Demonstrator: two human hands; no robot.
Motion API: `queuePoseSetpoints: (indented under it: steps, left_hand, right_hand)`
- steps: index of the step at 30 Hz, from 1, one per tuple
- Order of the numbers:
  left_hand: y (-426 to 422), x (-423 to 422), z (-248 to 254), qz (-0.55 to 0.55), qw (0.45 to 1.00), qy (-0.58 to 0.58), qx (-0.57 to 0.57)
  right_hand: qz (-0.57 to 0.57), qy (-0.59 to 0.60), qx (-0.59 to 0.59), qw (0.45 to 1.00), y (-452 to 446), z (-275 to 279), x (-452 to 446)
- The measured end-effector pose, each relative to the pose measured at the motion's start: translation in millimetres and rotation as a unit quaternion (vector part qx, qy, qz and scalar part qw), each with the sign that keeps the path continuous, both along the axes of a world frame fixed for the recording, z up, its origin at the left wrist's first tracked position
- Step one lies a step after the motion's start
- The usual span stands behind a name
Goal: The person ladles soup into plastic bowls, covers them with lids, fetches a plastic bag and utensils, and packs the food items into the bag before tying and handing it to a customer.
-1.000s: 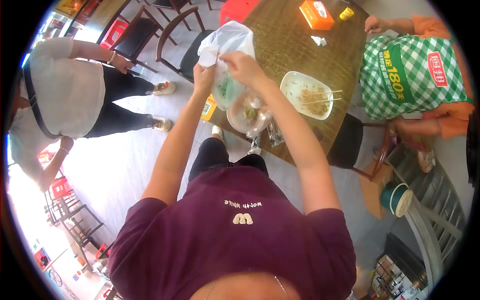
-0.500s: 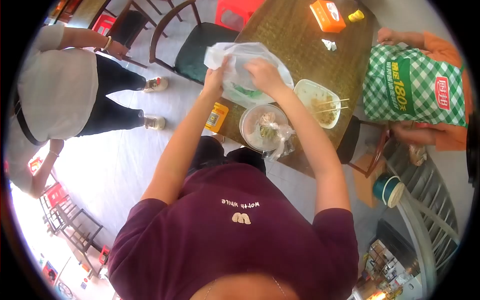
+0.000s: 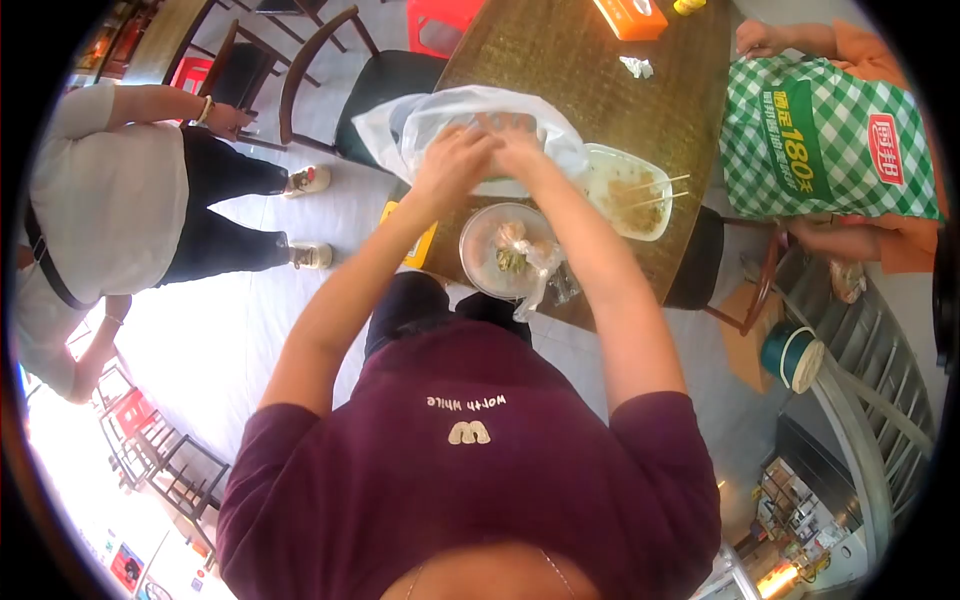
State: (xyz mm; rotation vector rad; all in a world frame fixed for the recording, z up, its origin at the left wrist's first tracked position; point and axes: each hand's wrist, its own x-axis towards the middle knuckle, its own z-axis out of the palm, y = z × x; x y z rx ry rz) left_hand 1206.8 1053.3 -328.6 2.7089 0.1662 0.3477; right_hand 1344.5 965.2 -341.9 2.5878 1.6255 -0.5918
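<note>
A whitish translucent plastic bag point(image 3: 550, 108) spreads over the near end of the wooden table. My left hand point(image 3: 452, 168) is at its near side, fingers closed on the film and close against my other hand. My right hand point(image 3: 518, 150) reaches into the bag's mouth; its fingers show blurred through the plastic, apparently gripping it. Just below my hands stands a round clear container point(image 3: 480, 262), with a small knotted bag of food point(image 3: 512, 250) on top. To the right, a white tray point(image 3: 598, 195) holds food remains and a pair of chopsticks point(image 3: 655, 188).
An orange tissue box point(image 3: 632, 18) and a crumpled tissue point(image 3: 636, 67) lie farther up the table point(image 3: 560, 50). A yellow card point(image 3: 420, 248) is at the left edge. A person in a green checkered apron point(image 3: 750, 150) is at right, another in a white shirt point(image 3: 110, 180) at left, near a chair point(image 3: 395, 90).
My left hand has moved right and come up against my right hand. The bag has spread wider, and my right fingers now show through its film. The whole view has shifted slightly.
</note>
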Motion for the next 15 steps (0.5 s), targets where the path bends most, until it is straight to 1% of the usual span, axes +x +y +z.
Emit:
queuePoseSetpoints:
  steps: [1, 2, 3, 4, 6, 7, 8, 9, 10, 11, 12, 13, 14, 15]
  left_hand:
    - [13, 17, -41, 0.045, 0.987, 0.114, 0.105]
    - [19, 26, -62, 0.090, 0.948, 0.227, 0.204]
    - [21, 23, -59, 0.094, 0.943, 0.239, 0.212]
    - [24, 15, -52, 0.099, 0.937, 0.253, 0.219]
    - [22, 13, -52, 0.092, 0.923, 0.276, 0.253]
    - [19, 13, -56, 0.101, 0.920, 0.292, 0.242]
    - [18, 17, -60, 0.110, 0.917, 0.305, 0.232]
    - [13, 20, -63, 0.118, 0.914, 0.318, 0.222]
    - [8, 26, -34, 0.094, 0.892, 0.408, 0.172]
    - [6, 24, -33, 0.094, 0.899, 0.385, 0.186]
    - [8, 21, -37, 0.086, 0.916, 0.347, 0.182]
    - [9, 19, -39, 0.080, 0.932, 0.305, 0.178]
    - [8, 22, -37, 0.079, 0.931, 0.317, 0.163]
    - [5, 26, -35, 0.078, 0.930, 0.327, 0.147]
  right_hand:
    - [-0.004, 0.021, -0.025, 0.999, 2, -2, 6]
    - [-0.008, 0.043, -0.052, 0.998, 1, -11, 14]
    - [-0.012, 0.067, -0.082, 0.994, -2, -24, 22]
    - [0.028, 0.099, -0.073, 0.992, -8, -29, 31]
    - [-0.013, 0.122, 0.017, 0.992, -20, -46, 33]
    - [-0.037, 0.136, 0.059, 0.988, -29, -43, 27]
    - [-0.029, 0.240, 0.088, 0.966, -34, -29, 25]
    - [-0.022, 0.341, 0.117, 0.933, -36, -5, 26]
    - [-0.015, 0.438, 0.144, 0.887, -41, 26, 26]
    - [-0.021, 0.491, 0.159, 0.856, -58, 75, 20]
    - [-0.022, 0.544, 0.206, 0.813, -78, 97, 17]
    - [-0.087, 0.570, 0.253, 0.777, -103, 111, 11]
    - [-0.150, 0.589, 0.300, 0.735, -126, 122, 6]
    - [-0.208, 0.534, 0.336, 0.747, -149, 118, 0]
